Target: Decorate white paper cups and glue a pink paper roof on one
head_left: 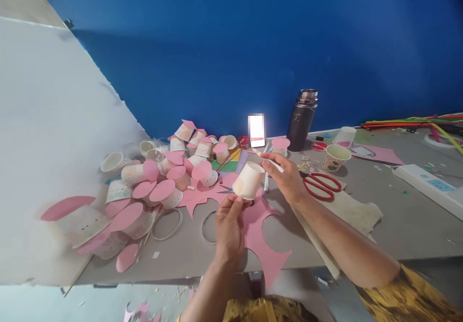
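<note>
My left hand [231, 228] grips a plain white paper cup [249, 181] by its lower edge. The cup is held upside down and slightly tilted above the table, with a pale peach patch on its side. Between the fingers of my right hand [285, 177] is a slim white marker pen [257, 152], its pinkish end pointing up and left, just above the cup. Beneath both hands lies a cut pink paper sheet [265, 252] with curved notches. Another white marker [266, 182] lies behind the cup, and dark scissor blades [226, 189] show to its left.
Paper cups with pink paper discs [167, 191] crowd the left. White tape rings [167, 237] lie nearer me. A dark flask [302, 121] and bright phone [257, 131] stand by the blue panel [217, 56]. Red-handled scissors [327, 198], a cloth [358, 211] and a power strip [427, 187] are rightward.
</note>
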The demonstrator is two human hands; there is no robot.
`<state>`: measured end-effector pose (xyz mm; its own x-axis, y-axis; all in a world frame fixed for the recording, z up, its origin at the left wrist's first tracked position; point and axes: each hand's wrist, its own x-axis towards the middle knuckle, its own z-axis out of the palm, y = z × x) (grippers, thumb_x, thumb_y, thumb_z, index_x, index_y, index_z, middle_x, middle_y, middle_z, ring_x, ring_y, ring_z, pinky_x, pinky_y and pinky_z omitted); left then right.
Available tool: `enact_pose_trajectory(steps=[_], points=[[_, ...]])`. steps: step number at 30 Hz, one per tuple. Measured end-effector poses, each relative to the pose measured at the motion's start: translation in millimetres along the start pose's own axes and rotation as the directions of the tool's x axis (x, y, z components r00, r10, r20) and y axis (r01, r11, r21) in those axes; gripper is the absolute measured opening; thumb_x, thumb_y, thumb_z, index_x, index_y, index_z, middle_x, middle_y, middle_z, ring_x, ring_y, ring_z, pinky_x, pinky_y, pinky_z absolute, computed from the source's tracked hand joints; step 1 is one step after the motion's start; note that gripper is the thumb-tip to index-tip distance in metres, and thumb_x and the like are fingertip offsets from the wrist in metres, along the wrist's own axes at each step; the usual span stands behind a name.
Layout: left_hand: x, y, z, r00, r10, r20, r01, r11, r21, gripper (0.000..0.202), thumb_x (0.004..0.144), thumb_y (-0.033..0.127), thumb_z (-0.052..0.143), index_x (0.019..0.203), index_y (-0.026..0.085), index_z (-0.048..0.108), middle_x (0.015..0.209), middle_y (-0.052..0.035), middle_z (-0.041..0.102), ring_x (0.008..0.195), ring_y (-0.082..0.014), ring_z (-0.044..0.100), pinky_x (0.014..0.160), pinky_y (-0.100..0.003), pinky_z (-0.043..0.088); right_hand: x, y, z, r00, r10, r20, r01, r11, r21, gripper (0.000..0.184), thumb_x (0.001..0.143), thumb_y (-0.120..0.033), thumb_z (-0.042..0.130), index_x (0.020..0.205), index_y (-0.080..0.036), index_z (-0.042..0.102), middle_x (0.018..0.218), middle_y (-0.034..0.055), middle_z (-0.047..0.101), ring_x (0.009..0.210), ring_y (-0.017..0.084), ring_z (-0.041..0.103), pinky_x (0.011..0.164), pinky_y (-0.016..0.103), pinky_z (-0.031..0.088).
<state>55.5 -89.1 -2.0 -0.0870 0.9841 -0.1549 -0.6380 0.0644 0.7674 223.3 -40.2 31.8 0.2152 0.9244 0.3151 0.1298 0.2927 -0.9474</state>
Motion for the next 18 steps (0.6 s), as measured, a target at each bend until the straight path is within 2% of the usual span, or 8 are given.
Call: enact_pose_trajectory(steps=[2, 4, 7, 10, 15, 18], points=[[3, 9, 3.2, 0.988, -0.150, -0.025, 0.146, 0.982, -0.123, 0.012, 0.081, 0.016, 0.078, 0.074, 0.014, 0.069, 0.078, -0.0050, 0.073, 0.076, -0.0159, 0.069, 0.080, -0.029, 0.057, 2, 3, -2, 1.000, 0.000, -0.022, 0.000, 1.000, -0.002, 0.046, 0.087, -0.059, 0.070, 0.114, -0.023, 0.074, 0.104, 0.0075, 0.080, 0.102, 0.028, 0.069, 0.083, 0.038, 0.054], [5, 18, 6.7, 0.948, -0.314, -0.055, 0.297, 0.933, -0.204, 0.013, 0.089, 0.010, 0.066, 0.077, 0.012, 0.069, 0.079, -0.0088, 0.073, 0.078, -0.0180, 0.071, 0.078, -0.031, 0.060, 5, 6, -4, 0.999, 0.001, -0.049, -0.001, 1.000, 0.007, 0.041, 0.087, -0.054, 0.070, 0.114, -0.023, 0.074, 0.101, 0.0069, 0.080, 0.100, 0.027, 0.070, 0.082, 0.037, 0.053], [7, 28, 12.2, 0.902, -0.422, -0.085, 0.387, 0.881, -0.272, 0.018, 0.096, 0.008, 0.056, 0.085, 0.009, 0.070, 0.080, -0.0104, 0.073, 0.076, -0.0183, 0.072, 0.075, -0.031, 0.062, 8, 8, -6, 0.998, 0.009, -0.060, -0.005, 0.998, 0.057, 0.040, 0.084, -0.048, 0.073, 0.116, -0.023, 0.072, 0.102, 0.0069, 0.080, 0.095, 0.025, 0.071, 0.079, 0.035, 0.053], [7, 35, 18.9, 0.912, -0.402, -0.078, 0.367, 0.888, -0.278, 0.018, 0.098, 0.008, 0.055, 0.088, 0.009, 0.070, 0.080, -0.0099, 0.073, 0.074, -0.0179, 0.072, 0.073, -0.031, 0.062, 9, 7, -6, 0.999, 0.011, -0.044, -0.007, 0.995, 0.095, 0.041, 0.081, -0.043, 0.074, 0.116, -0.022, 0.071, 0.105, 0.0081, 0.080, 0.096, 0.025, 0.071, 0.076, 0.034, 0.054], [12, 41, 27.2, 0.959, -0.260, -0.110, 0.232, 0.948, -0.220, 0.018, 0.094, 0.006, 0.061, 0.078, 0.012, 0.068, 0.075, -0.0081, 0.072, 0.071, -0.0158, 0.072, 0.074, -0.028, 0.062, 8, 3, -8, 0.997, -0.015, -0.076, 0.019, 0.998, 0.058, 0.037, 0.086, -0.047, 0.070, 0.112, -0.021, 0.072, 0.097, 0.0089, 0.080, 0.083, 0.022, 0.069, 0.069, 0.033, 0.053], [19, 41, 26.5, 0.976, -0.205, -0.079, 0.189, 0.966, -0.175, 0.008, 0.087, 0.009, 0.070, 0.080, 0.013, 0.070, 0.077, -0.0081, 0.075, 0.073, -0.0160, 0.073, 0.075, -0.028, 0.062, 9, 3, -12, 0.995, -0.072, -0.072, 0.078, 0.993, 0.083, 0.037, 0.087, -0.045, 0.070, 0.116, -0.022, 0.071, 0.101, 0.0080, 0.080, 0.075, 0.019, 0.064, 0.065, 0.031, 0.052]])
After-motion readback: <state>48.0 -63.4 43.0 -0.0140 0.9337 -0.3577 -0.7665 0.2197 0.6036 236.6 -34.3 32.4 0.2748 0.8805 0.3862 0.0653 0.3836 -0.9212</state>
